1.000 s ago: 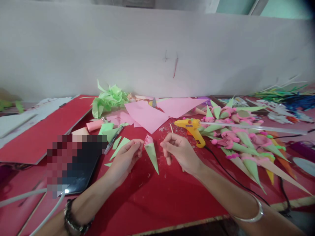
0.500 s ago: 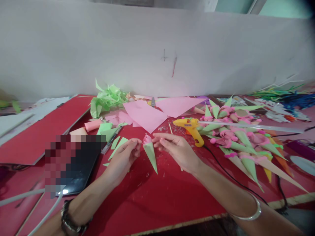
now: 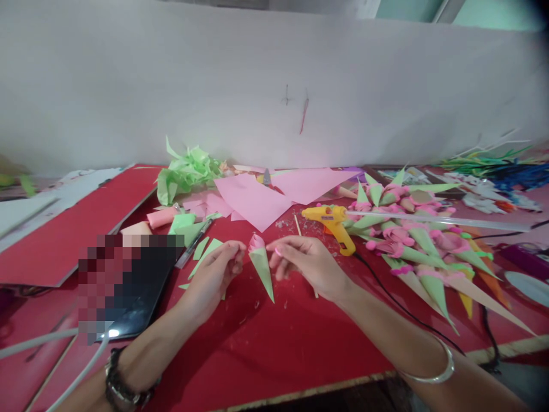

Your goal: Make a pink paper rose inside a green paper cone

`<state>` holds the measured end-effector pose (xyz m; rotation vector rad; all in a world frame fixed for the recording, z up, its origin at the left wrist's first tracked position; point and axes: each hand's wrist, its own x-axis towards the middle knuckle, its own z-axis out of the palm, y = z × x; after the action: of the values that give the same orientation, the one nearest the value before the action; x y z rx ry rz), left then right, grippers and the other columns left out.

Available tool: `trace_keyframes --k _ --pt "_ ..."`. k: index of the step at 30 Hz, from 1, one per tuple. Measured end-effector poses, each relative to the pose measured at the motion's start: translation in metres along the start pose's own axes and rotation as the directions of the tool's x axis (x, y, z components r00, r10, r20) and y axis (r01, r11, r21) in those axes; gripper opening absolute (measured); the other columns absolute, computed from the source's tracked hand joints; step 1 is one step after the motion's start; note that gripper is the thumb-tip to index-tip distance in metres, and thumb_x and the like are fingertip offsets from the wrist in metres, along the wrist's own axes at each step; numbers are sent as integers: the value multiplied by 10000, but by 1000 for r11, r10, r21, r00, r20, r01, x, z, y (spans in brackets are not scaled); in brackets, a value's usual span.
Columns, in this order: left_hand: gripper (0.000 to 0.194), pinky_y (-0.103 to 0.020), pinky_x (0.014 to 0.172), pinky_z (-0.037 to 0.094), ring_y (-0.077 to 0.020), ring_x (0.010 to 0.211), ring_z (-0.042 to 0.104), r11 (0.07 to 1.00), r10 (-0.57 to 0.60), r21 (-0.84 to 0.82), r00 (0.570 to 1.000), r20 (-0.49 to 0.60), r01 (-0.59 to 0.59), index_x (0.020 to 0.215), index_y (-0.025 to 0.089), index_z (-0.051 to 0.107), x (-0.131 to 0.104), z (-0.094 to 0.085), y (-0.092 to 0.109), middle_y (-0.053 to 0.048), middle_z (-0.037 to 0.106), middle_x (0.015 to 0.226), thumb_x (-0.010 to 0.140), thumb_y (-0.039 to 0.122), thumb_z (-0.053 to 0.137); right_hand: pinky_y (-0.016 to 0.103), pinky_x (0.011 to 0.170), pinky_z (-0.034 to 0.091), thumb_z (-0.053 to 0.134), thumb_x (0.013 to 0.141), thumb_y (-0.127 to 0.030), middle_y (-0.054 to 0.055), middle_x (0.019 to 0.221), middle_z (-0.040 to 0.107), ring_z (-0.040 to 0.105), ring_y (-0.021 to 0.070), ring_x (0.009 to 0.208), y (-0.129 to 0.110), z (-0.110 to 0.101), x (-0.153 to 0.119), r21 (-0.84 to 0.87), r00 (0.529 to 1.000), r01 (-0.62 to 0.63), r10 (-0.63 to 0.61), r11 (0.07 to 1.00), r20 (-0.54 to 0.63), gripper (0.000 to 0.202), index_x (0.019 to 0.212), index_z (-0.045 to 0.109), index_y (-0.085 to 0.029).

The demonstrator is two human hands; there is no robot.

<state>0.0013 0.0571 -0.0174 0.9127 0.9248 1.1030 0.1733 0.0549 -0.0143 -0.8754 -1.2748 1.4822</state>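
Observation:
A small paper flower (image 3: 261,268), with a pink curled top and a pale green cone, lies on the red table (image 3: 274,349) between my hands. Just left of its pink top, my left hand (image 3: 221,269) has thumb and fingertips pinched together; whatever they hold, if anything, is too small to make out. On the flower's other side, my right hand (image 3: 306,263) has its thumb drawn in against the bent fingers. A small pink bit (image 3: 278,250) shows at that thumb's tip. Neither hand plainly touches the flower.
A yellow glue gun (image 3: 332,220) with a long clear stick lies to the right, its black cord running forward. Beyond it is a heap of finished paper flowers (image 3: 412,246). Pink sheets (image 3: 253,200) and crumpled green paper (image 3: 189,174) lie behind; a black tablet-like device (image 3: 150,286) sits left.
The fingers of my right hand have curled in, and a pink bit now shows at the thumb tip. My left hand and the flower have hardly moved.

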Motion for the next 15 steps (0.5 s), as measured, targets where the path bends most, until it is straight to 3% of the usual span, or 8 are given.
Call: trace_keyframes --k 3,6,8,12,15 --pt "164 -164 503 319 -59 513 355 1000 -2 20 1000 -4 2 668 163 542 1 0 0 47 405 588 713 320 551 162 382 392 630 674 -257 -51 504 566 489 39 377 -2 -1 -1 -31 1000 -8 8 999 -14 133 637 560 -151" --pt "159 -157 506 320 -53 524 365 1000 7 4 1000 -14 -7 665 162 543 2 -2 -2 43 427 618 721 311 545 161 457 422 639 666 -220 -12 688 632 569 56 526 -3 0 -2 48 999 -17 15 999 29 112 751 595 -161" --pt "167 -156 505 319 -53 528 365 1000 12 -3 1000 -7 -13 658 159 533 3 -3 -4 41 425 621 732 308 535 173 455 422 576 726 -275 9 714 639 590 74 554 -3 -1 -2 95 995 -56 47 994 87 139 791 609 -157" --pt "171 -161 499 312 -53 510 346 1000 6 11 1000 26 -6 668 159 523 2 -3 -3 50 382 586 741 313 525 157 310 245 445 808 -358 -73 353 415 360 20 282 -2 -2 -2 70 997 -58 55 996 47 350 559 558 -140" --pt "167 -162 500 310 -51 510 349 1000 7 17 1000 9 -7 670 159 529 1 -2 -2 50 395 596 738 312 528 137 365 277 598 713 -238 -85 435 435 362 4 367 0 -2 0 51 1000 -7 8 999 -29 129 624 581 -147"
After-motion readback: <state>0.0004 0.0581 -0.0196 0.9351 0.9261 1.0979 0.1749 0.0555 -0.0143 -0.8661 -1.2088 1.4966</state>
